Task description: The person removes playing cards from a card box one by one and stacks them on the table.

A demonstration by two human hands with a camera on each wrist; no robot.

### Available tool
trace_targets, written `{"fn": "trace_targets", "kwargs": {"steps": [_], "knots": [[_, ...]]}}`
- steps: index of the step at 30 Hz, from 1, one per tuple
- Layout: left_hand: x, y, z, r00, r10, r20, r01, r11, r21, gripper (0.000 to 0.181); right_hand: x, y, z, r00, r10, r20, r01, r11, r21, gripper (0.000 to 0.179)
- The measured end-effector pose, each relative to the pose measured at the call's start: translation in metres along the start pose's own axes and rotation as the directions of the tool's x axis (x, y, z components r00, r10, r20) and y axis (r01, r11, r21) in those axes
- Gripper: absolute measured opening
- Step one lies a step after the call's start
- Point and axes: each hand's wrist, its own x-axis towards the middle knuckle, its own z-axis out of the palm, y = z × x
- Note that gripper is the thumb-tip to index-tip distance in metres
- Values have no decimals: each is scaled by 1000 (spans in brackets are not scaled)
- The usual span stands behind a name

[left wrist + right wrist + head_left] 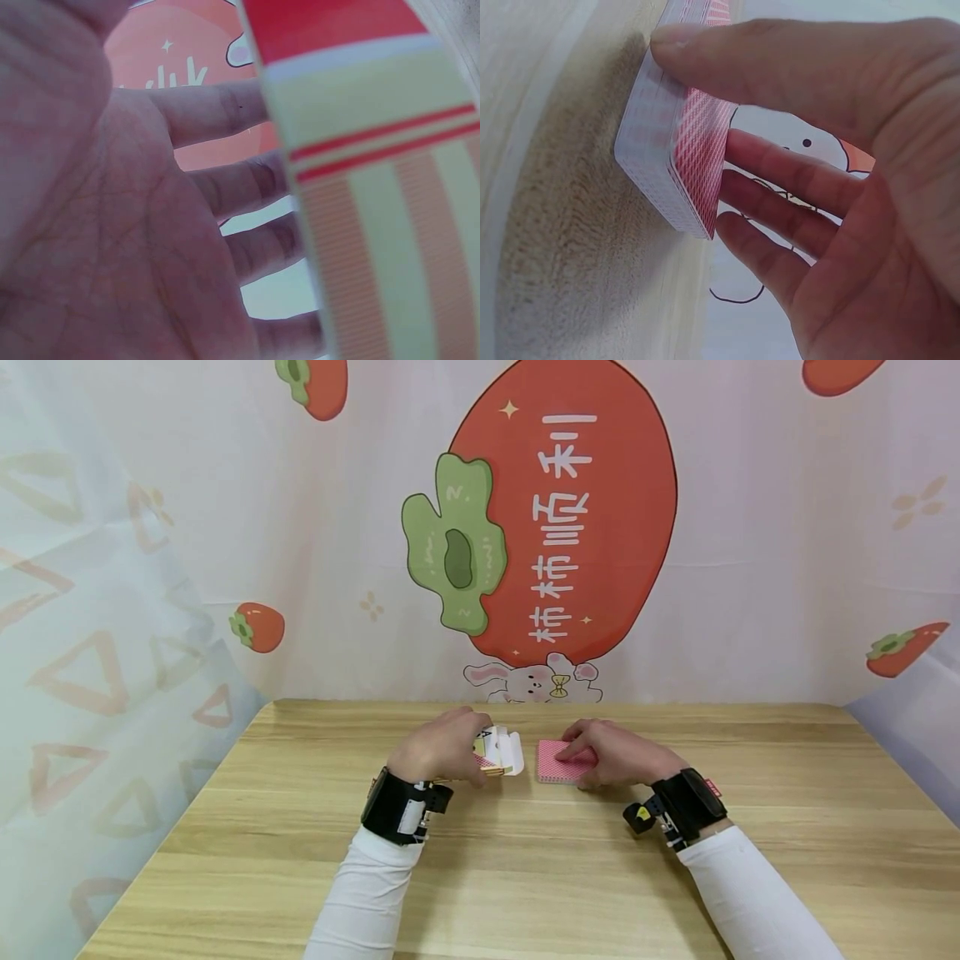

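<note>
My left hand [442, 747] grips a playing-card box [513, 753] between thumb and fingers, near the middle of the table. The box's open white flap end faces right, and its striped side [382, 225] fills the right of the left wrist view. A deck of playing cards [553, 766] with red-patterned backs lies face down just right of the box, a small gap between them. My right hand [618, 753] holds this deck from its right side. In the right wrist view, the thumb presses along the near edge of the squared deck [694, 142], while other fingers reach its far side.
Both hands work over a wood-grain table [525, 885]. Behind its back edge hangs a pale cloth backdrop [750, 610] printed with a large red persimmon and a rabbit. Black wrist cameras are strapped on both wrists.
</note>
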Motion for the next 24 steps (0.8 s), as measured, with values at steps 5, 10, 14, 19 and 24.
{"fn": "trace_targets", "kwargs": {"steps": [5, 10, 14, 19, 24], "knots": [[0, -1, 0, 1000, -2, -5, 2, 1000, 0, 64, 1, 0, 1, 1000, -6, -4, 6, 1000, -13, 40], [0, -1, 0, 1000, -2, -5, 2, 1000, -2, 65, 1, 1, 2, 1000, -13, -14, 13, 1000, -10, 40], [1, -1, -1, 1000, 8, -4, -8, 1000, -1, 65, 1, 1, 3, 1000, -8, -20, 8, 1000, -19, 40], [0, -1, -1, 1000, 6, -5, -6, 1000, 6, 64, 1, 1, 2, 999, -29, -34, 28, 999, -19, 39], [-1, 0, -1, 1000, -2, -1, 2, 1000, 10, 63, 2, 2, 3, 997, -54, -48, 55, 998, 30, 44]]}}
